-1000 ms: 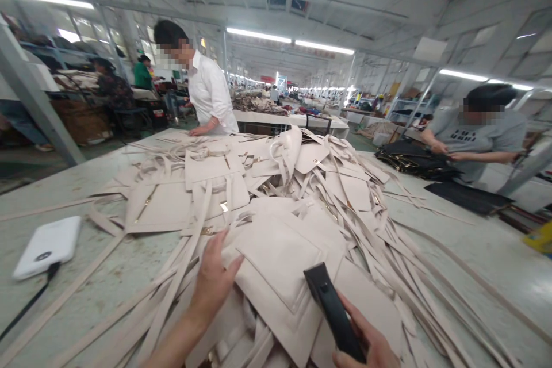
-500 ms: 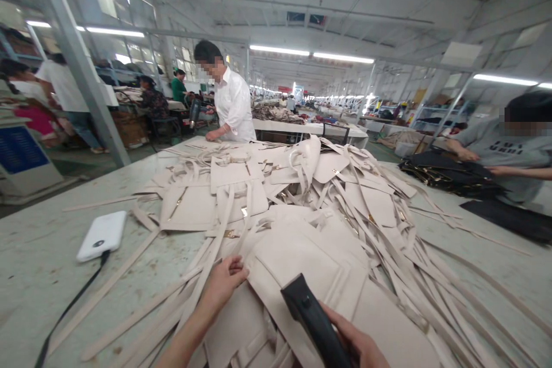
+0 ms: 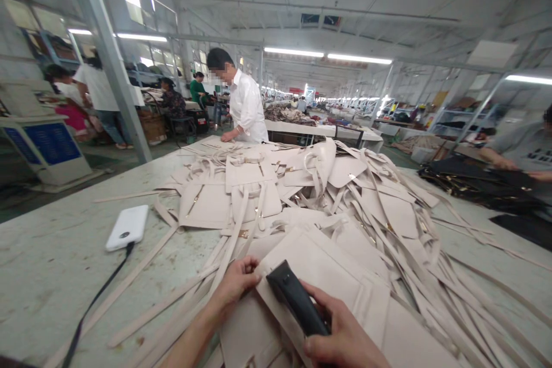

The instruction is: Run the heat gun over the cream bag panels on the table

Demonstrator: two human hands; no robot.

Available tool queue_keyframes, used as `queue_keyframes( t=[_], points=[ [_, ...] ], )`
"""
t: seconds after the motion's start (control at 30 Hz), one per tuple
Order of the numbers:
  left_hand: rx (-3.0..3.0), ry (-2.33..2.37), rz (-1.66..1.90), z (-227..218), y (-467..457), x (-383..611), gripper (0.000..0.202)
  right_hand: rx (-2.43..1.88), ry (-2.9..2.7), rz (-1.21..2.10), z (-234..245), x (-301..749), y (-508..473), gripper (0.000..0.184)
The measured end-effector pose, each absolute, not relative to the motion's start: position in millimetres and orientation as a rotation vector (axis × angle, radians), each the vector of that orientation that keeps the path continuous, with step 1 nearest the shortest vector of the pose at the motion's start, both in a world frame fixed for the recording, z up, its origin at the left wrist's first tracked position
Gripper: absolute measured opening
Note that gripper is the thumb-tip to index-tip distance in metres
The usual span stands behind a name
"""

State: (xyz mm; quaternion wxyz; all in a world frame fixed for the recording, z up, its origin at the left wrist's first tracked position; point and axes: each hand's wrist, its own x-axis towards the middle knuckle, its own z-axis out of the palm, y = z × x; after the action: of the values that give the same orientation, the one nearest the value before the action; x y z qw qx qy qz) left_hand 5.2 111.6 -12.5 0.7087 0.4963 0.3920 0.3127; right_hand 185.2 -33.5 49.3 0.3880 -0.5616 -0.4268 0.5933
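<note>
My left hand [image 3: 238, 283] pinches the left edge of a beige leather-like bag [image 3: 310, 259] on top of the pile. Wrapped in my right hand [image 3: 340, 328] is a black handheld tool [image 3: 297, 299], long and blocky like a hair clipper; its exact kind I cannot make out. The tool's front end sits just right of my left fingertips, over the bag's lower left edge. More beige bag pieces with long straps [image 3: 207, 204] and gold-coloured hardware lie heaped beyond and around my hands.
A white power bank [image 3: 127, 227] with a black cable [image 3: 99, 302] lies on the table [image 3: 47, 276] at left. Across the table stands a co-worker in a white shirt [image 3: 248, 103]. Another person at right handles black bags [image 3: 478, 181]. A metal post [image 3: 107, 57] rises at left.
The view has swung left, so the scene sits further right. My right hand and the black tool have come up and closer to my left hand at the bag's edge.
</note>
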Motion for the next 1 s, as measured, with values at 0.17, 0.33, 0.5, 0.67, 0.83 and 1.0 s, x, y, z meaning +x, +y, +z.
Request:
queue_keyframes(
  t=[0.17,0.33,0.5,0.67,0.83,1.0],
  points=[
    [1.031,0.754,0.688,-7,105,-1,0.034,-1.329,-1.066,1.559,51,176,-27,0.076],
    [1.063,0.776,0.689,-4,95,0,0.037,-1.187,-1.036,1.441,57,166,-16,0.067],
    [1.121,0.798,0.487,-12,79,-5,0.054,-1.336,-0.923,1.235,52,187,-11,0.068],
    [1.204,0.738,0.446,-13,74,-2,0.045,-1.426,-0.925,1.367,44,225,-13,0.060],
    [1.330,0.709,0.437,-6,72,11,0.038,-1.470,-0.949,1.355,35,237,13,0.052],
    [1.339,0.713,0.418,-13,66,14,0.036,-1.500,-0.947,1.095,30,237,48,0.064]
  ],
)
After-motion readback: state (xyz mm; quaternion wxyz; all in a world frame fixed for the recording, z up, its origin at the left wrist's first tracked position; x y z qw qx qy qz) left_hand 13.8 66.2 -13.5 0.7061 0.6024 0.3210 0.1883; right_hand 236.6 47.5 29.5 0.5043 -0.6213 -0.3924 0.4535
